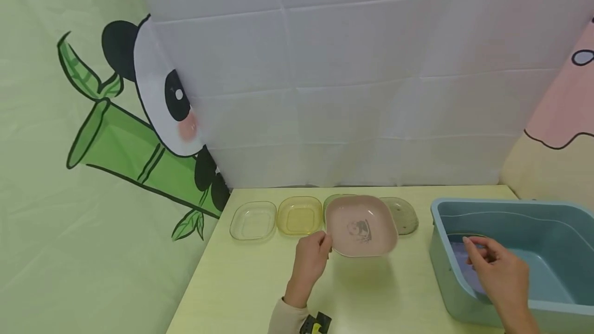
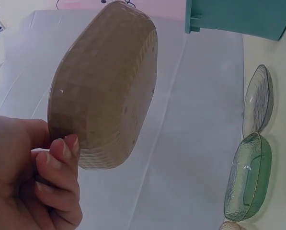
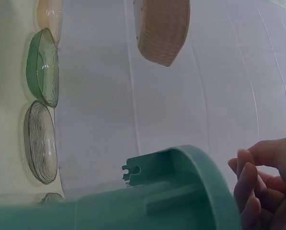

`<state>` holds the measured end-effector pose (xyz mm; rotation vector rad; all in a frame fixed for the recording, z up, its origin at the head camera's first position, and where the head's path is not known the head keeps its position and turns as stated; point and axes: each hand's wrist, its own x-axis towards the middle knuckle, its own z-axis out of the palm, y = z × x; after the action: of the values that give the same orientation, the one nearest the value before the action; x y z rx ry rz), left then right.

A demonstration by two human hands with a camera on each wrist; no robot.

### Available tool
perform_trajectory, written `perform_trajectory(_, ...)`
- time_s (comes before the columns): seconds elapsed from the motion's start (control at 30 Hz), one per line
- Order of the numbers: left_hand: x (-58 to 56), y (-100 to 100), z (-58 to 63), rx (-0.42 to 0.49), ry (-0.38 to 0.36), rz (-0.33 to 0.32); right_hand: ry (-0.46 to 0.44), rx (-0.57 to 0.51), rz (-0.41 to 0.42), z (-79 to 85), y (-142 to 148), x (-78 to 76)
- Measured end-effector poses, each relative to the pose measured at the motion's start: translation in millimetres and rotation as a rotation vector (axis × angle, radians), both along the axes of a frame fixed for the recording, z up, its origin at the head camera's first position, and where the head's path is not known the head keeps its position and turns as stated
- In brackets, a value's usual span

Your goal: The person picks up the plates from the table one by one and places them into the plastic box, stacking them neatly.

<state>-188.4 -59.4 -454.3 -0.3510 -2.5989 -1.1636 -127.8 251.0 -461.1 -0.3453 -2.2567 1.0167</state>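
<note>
My left hand point(image 1: 310, 259) pinches a pinkish square bowl point(image 1: 380, 220) by its near left corner, thumb and fingertips on the rim. The bowl is held above the table with its inside and panda print facing me; its faceted outer side point(image 2: 95, 91) shows brownish in the left wrist view. My right hand point(image 1: 503, 274) hovers over the left part of a blue plastic tub point(image 1: 543, 207), fingers loosely curled with nothing visible between them. Below that hand, a purple item point(image 1: 464, 264) lies in the tub, partly hidden by the hand.
Along the back of the table point(image 1: 241, 282) stand a clear dish point(image 1: 252, 220), a yellow dish point(image 1: 299, 215), a green dish point(image 2: 248, 177) and a greyish dish point(image 1: 403, 215). From the head, the held bowl covers most of the green one. White cloth hangs behind.
</note>
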Motion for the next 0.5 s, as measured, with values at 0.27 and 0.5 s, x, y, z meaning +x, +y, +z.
perform_trajectory(0.27, 9.7, -10, 7.4, -0.004, 0.006, -0.015, -0.020, -0.036, 0.027, 9.1, -23, 8.5)
perform_trajectory(0.5, 15.5, -21, 6.9, 0.010, 0.002, -0.044, 0.025, 0.014, 0.122, 16.5, -56, 10.9)
